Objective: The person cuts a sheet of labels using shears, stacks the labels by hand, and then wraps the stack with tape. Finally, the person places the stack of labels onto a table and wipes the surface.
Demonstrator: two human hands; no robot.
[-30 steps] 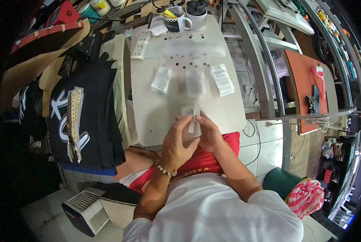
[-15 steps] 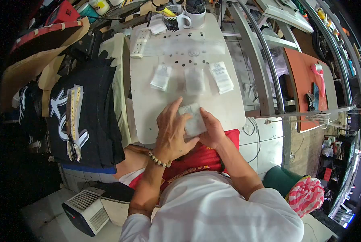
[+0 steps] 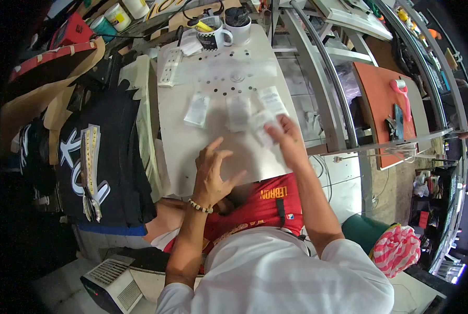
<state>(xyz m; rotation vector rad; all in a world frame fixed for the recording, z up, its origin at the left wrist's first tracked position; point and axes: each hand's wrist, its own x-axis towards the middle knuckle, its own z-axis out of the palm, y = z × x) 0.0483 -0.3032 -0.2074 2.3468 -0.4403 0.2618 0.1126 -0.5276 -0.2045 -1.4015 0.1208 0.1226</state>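
My right hand [image 3: 287, 137] pinches a small clear plastic packet [image 3: 262, 128] with something whitish in it, blurred by motion, over the right side of the white table [image 3: 187, 162]. Just beyond it lies the right stack of packets [image 3: 272, 101]. A middle stack [image 3: 238, 113] and a left stack [image 3: 197, 110] rest in the same row. Near the table's front edge, my left hand [image 3: 214, 172] hovers with fingers spread and nothing in them.
Small dark discs [image 3: 232, 90] are scattered behind the stacks. At the back stand a checkered mug [image 3: 211, 36], a white mug [image 3: 239, 31] and a power strip [image 3: 169, 68]. Folded black shirts [image 3: 119, 141] lie on the left; a metal frame [image 3: 317, 78] stands to the right.
My right hand has moved forward and right, carrying the packet away from my left hand. The left hand has let go and stays near the front edge. The view has shifted slightly.
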